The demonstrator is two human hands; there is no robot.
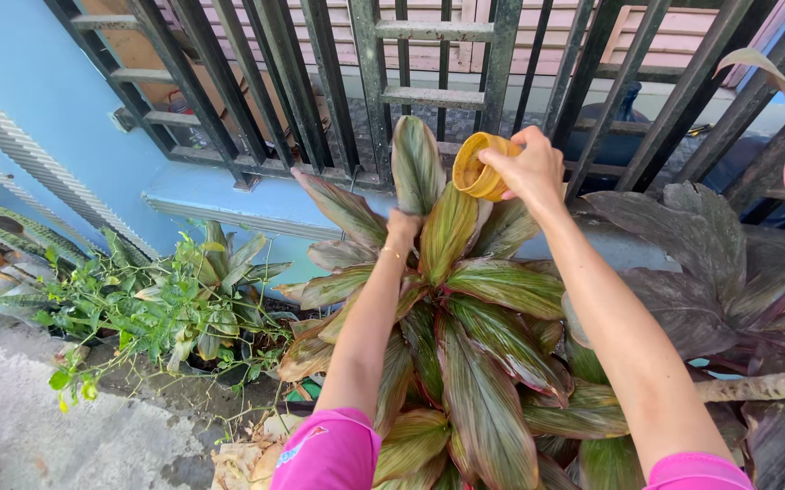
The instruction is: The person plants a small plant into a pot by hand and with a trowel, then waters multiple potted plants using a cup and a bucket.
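Head view: right hand pinches the yellow cup by its rim, tilted above the red-green plant; left hand reaches among the plant's leaves, finger state hidden.

cup: yellow
leaves: green, red-pink streaks
sleeves: bright pink
wall: light blue
fence: black
small plant: green

Glossy leaves — matt, seemingly plastic yellow cup — painted-metal railing.
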